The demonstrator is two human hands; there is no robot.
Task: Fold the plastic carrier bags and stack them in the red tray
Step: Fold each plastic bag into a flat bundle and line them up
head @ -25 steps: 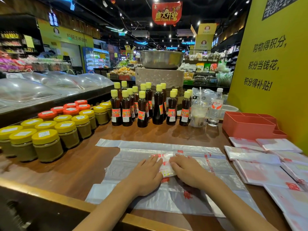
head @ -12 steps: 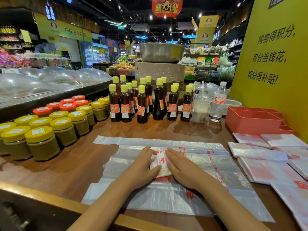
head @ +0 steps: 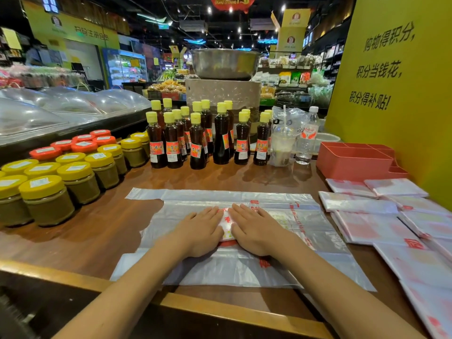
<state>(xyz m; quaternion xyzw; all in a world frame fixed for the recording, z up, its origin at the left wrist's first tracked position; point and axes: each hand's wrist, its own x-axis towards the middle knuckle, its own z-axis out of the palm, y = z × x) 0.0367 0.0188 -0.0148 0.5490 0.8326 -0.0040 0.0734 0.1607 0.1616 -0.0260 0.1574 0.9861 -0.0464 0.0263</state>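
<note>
1. I see left hand (head: 200, 231) and right hand (head: 254, 228), fingers straight and together, pressing the folded bag (head: 226, 227) at centre.
2. Red tray (head: 352, 160) sits at two o'clock.

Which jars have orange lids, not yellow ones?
The orange-lidded jars are the small group at the far back of the jar block, beside the clear domed covers. Every jar nearer the person wears a yellow lid.
</note>
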